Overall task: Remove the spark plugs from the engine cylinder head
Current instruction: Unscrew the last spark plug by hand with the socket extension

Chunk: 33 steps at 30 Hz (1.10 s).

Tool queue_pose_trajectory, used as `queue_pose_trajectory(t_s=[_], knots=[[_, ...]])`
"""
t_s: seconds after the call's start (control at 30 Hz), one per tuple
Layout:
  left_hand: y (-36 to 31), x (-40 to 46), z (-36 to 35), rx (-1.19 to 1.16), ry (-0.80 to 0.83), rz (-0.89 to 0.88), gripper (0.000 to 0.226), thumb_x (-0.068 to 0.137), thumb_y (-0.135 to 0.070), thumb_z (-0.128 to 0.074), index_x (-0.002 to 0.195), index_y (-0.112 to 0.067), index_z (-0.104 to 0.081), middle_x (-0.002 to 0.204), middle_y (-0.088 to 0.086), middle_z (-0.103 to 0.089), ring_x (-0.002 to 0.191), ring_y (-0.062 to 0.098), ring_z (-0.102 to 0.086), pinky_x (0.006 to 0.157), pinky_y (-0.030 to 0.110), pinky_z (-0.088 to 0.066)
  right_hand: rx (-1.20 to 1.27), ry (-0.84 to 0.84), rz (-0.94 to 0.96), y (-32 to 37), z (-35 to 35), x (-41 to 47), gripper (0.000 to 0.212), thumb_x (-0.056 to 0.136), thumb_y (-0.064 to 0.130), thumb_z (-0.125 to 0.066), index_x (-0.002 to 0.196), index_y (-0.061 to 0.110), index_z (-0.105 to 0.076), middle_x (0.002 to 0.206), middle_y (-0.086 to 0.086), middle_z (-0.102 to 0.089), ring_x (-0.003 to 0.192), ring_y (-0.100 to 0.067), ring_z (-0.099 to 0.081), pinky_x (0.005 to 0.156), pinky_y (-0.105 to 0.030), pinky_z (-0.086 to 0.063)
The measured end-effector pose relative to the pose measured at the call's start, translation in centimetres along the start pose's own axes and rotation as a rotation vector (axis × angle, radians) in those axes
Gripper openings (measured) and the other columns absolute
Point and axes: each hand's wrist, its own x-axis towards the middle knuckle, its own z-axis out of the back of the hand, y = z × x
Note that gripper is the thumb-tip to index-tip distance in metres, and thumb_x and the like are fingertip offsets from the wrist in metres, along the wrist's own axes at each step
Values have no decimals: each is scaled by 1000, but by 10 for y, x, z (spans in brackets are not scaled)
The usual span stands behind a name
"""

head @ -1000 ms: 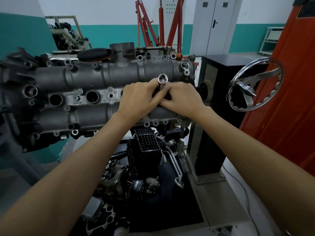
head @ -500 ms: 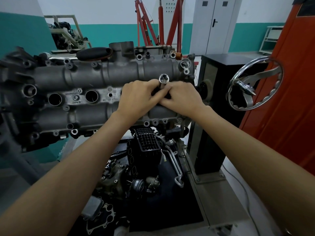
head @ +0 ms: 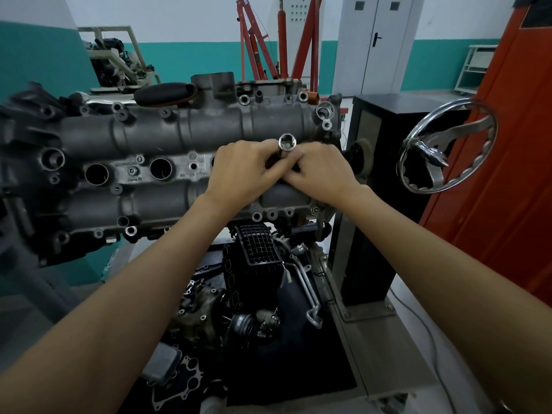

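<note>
I see my left hand (head: 242,171) and right hand (head: 321,171) both curled round the shiny steel tubular socket wrench (head: 286,144) – standing in the grey cast-aluminium cylinder head (head: 155,135) – its stamped markings unreadable, spark plugs hidden.

A black mat (head: 301,372) on the grey stand base (head: 397,354) holds loose engine parts (head: 254,294) and gaskets (head: 179,383).
</note>
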Motion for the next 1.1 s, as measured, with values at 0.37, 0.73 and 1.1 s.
queue_pose_trajectory(t_s=[0.37,0.73,1.1], knots=[[2,0,-2,25,29,17,64,85,-59,-28,75,-8,-64,58,6,-60,57,25,-57,50,32,-34,-8,23,-1,2,1,0,22,84,40,-51,70,23,-51,63,8,-53,60,-11,-47,57,-28,-30],[0,-1,-2,-8,11,-2,47,89,-48,-37,78,-8,-59,58,-3,-50,55,26,-56,49,29,-30,-61,58,-22,1,-1,3,31,86,40,-46,92,11,-53,69,7,-52,61,-15,-51,57,-31,-38],[-3,-1,1,-59,-3,-47,36,85,-39,-38,82,-7,-55,71,-1,-56,60,26,-55,48,33,-38,-34,74,-32,1,1,3,25,85,35,-45,86,10,-48,66,9,-47,59,-17,-52,53,-31,-41]])
